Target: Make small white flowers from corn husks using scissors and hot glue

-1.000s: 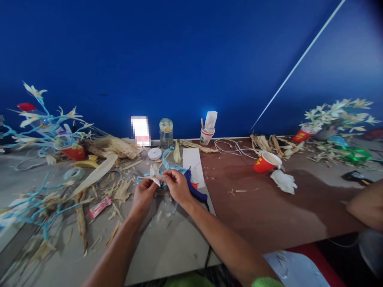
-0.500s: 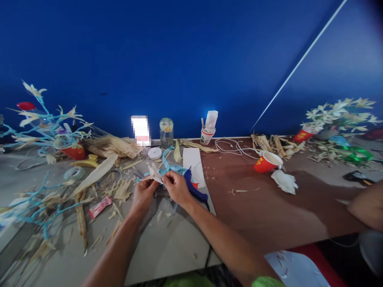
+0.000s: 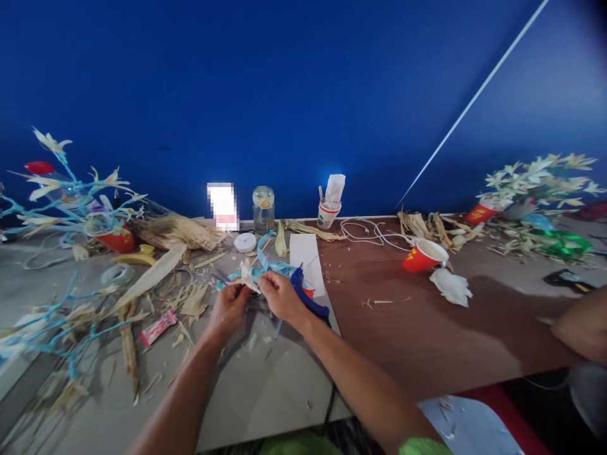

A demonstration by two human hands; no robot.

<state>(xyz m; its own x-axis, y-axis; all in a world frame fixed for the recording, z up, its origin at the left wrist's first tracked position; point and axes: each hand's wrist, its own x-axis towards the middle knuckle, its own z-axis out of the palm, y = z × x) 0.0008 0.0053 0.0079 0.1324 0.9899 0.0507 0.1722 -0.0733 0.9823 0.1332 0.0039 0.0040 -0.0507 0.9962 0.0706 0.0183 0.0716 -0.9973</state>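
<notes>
below a blue wall (image 3: 303,95), at a littered surface (image 3: 265,398), the left hand (image 3: 229,308) pinches pale husk (image 3: 246,274); right hand (image 3: 283,298) nearly closed, hold obscured.

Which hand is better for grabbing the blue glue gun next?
Probably the right hand: it is close beside the glue gun. The left hand is farther away and pinches the white flower.

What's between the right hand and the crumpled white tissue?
Head view: blue glue gun, something red, white sheet, then brown tabletop with thin scraps.
</notes>
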